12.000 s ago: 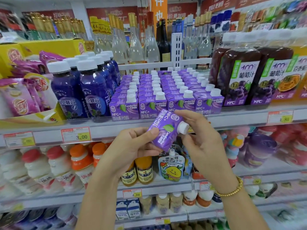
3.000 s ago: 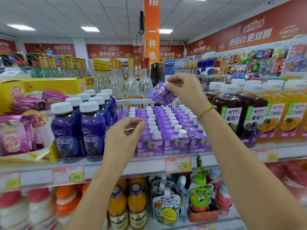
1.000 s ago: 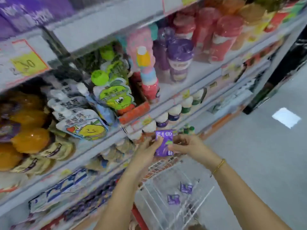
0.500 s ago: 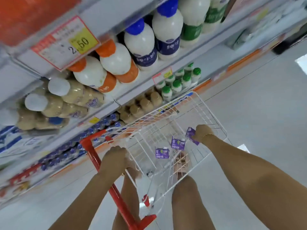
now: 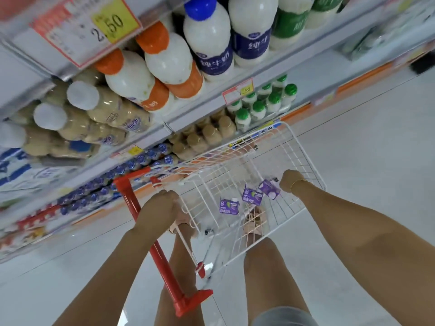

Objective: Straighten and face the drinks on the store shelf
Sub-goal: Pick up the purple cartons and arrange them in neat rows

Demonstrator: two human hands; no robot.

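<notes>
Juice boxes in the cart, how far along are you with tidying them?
Nothing finished shows in this view. In hand: the right hand grips one purple juice box inside the cart. Left: two more juice boxes lie on the cart's bottom, so three are not on a shelf yet.

right hand (image 5: pixel 290 182) holds purple carton (image 5: pixel 269 188) in cart (image 5: pixel 306 151) | left hand (image 5: pixel 162 201) grips cart rim | 2 cartons (image 5: pixel 228 205) lie inside
</notes>
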